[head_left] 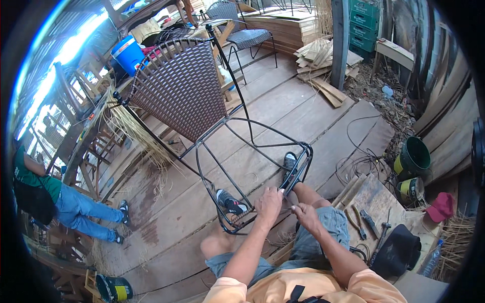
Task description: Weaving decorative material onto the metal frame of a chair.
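We see the chair frame (pixel 237 151) tipped on the plank floor (pixel 283 111) in front of the seated person, its woven brown back (pixel 179 88) raised toward the upper left and its bare black seat rails reaching down to the person's knees. The left hand (pixel 269 203) sits on the near rail, its fingers curled together around the metal where a short patch of weave (pixel 241 216) has begun. The right hand (pixel 306 216) is just beside it, close to the same rail above the right knee; its fingers look pinched together, but we cannot tell what, if anything, they hold. Both feet in sneakers (pixel 231 203) rest inside the frame. To the right, on a board (pixel 371 202), lie pliers (pixel 357 222) and a hammer (pixel 380 241), with a black cap (pixel 399 250) near them and a red cap (pixel 441 206) further out. Two green buckets (pixel 413 159) stand by the wall. Loose pale strands (pixel 136 131) hang beside the chair's back at the left. Another person (pixel 60 202) in a green shirt and jeans sits well apart at the far left. A second woven chair (pixel 242 30) stands in the background, near a blue cooler (pixel 128 53).
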Demonstrator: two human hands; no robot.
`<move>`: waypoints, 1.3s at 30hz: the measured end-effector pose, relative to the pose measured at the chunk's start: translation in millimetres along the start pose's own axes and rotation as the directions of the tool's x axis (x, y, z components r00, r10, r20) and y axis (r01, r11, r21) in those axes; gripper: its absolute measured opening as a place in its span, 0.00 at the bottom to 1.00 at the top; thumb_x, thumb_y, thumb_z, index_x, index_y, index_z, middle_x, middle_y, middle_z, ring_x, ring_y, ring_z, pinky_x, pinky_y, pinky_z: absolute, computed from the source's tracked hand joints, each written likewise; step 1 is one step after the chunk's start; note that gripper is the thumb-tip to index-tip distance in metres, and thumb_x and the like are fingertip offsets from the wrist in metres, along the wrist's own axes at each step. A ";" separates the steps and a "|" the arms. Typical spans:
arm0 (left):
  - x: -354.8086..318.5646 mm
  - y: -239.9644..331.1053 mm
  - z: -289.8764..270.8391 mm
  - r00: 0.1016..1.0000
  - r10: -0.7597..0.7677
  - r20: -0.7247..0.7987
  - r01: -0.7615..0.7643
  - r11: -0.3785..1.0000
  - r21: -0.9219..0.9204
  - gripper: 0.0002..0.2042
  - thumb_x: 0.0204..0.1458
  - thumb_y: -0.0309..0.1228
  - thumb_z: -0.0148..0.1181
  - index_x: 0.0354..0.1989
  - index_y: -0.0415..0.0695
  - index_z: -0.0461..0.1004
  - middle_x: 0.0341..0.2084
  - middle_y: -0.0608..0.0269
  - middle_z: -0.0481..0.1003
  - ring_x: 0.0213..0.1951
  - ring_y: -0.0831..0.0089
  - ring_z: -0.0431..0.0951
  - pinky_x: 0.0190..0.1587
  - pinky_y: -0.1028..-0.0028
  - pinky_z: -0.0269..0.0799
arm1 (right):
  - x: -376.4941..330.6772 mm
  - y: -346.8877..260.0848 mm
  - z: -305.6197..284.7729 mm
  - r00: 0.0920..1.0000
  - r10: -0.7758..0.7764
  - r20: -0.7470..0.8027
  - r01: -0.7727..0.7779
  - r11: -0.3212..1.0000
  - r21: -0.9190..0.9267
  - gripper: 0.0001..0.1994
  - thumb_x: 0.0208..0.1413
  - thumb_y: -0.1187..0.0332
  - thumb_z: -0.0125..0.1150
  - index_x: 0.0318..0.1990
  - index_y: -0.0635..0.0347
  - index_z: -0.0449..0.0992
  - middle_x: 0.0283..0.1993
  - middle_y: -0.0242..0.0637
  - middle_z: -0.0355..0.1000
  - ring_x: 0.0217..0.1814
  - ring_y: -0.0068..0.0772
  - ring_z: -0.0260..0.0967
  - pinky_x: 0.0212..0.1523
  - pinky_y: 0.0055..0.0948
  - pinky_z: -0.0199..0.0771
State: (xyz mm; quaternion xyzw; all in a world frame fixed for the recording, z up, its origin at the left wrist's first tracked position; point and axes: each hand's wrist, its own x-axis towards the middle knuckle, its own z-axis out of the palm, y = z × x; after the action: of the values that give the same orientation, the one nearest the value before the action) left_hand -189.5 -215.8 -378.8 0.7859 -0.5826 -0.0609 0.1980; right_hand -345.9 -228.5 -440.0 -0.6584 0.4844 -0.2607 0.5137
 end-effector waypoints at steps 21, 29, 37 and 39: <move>-39.3 -55.7 -47.8 0.944 0.001 0.331 0.030 0.996 -0.088 0.11 0.53 0.38 0.49 0.40 0.49 0.72 0.29 0.46 0.75 0.34 0.48 0.76 0.34 0.55 0.71 | 3.3 -110.4 25.3 0.841 -0.333 0.426 -0.069 0.716 0.695 0.13 0.57 0.65 0.54 0.44 0.61 0.77 0.56 0.36 0.64 0.52 0.27 0.62 0.49 0.27 0.63; -41.3 -64.0 -34.6 0.924 0.245 0.293 -0.250 0.968 -0.022 0.11 0.57 0.39 0.44 0.33 0.46 0.69 0.28 0.51 0.74 0.30 0.51 0.75 0.31 0.57 0.71 | -21.9 -83.8 21.2 0.951 -0.122 0.283 -0.025 0.885 0.465 0.16 0.59 0.58 0.50 0.32 0.62 0.76 0.20 0.26 0.64 0.22 0.17 0.58 0.24 0.20 0.60; -41.2 -55.9 -31.7 0.925 0.370 0.085 -0.370 0.929 -0.016 0.07 0.55 0.34 0.47 0.35 0.46 0.69 0.30 0.52 0.73 0.32 0.51 0.75 0.33 0.58 0.71 | -44.0 -85.9 16.0 0.952 -0.228 0.203 0.121 0.892 0.435 0.14 0.59 0.63 0.49 0.30 0.65 0.73 0.22 0.31 0.66 0.26 0.23 0.61 0.30 0.27 0.64; -44.2 -53.1 -32.1 0.919 0.393 0.026 -0.390 0.917 -0.081 0.07 0.52 0.29 0.51 0.39 0.45 0.69 0.30 0.49 0.73 0.35 0.51 0.74 0.36 0.59 0.70 | -32.6 -96.3 2.7 0.938 -0.211 0.276 0.049 0.867 0.496 0.14 0.60 0.62 0.47 0.28 0.63 0.73 0.22 0.26 0.64 0.26 0.18 0.59 0.28 0.22 0.62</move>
State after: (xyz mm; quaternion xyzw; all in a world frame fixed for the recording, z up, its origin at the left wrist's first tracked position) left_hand -145.5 -153.6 -375.7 0.6442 -0.7294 -0.0579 0.2230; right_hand -320.9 -197.5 -346.5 -0.5747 0.2678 -0.2968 0.7141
